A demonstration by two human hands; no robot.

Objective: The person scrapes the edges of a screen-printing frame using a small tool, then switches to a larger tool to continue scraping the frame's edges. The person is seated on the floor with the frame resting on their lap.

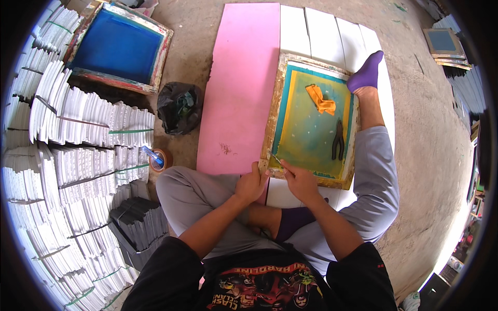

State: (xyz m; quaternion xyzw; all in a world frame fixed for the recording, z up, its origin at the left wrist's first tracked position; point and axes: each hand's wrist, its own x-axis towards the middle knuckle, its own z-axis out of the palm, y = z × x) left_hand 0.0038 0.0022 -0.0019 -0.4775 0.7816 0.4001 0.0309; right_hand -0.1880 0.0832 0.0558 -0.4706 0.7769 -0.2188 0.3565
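A screen-printing frame [272,114] with worn, paint-stained wooden sides and yellow-green mesh lies in front of me. My left hand [251,184] is closed at its near left corner, with the thumb up against the wood. In my right hand [301,181] is a thin tool [275,157], its narrow end reaching toward that corner; its handle is hidden in the fingers, so its kind is unclear. On the mesh lie a crumpled orange cloth [320,99] and dark-handled pliers [338,141]. My purple-socked foot [366,73] rests against the frame's far right corner.
Pink board [241,78] and white boards [321,31] lie under the frame. To the left are a black plastic bag [179,108], a tape roll [162,159] with a blue cutter [151,153], a blue-mesh frame [116,44] and tied paper stacks [85,122].
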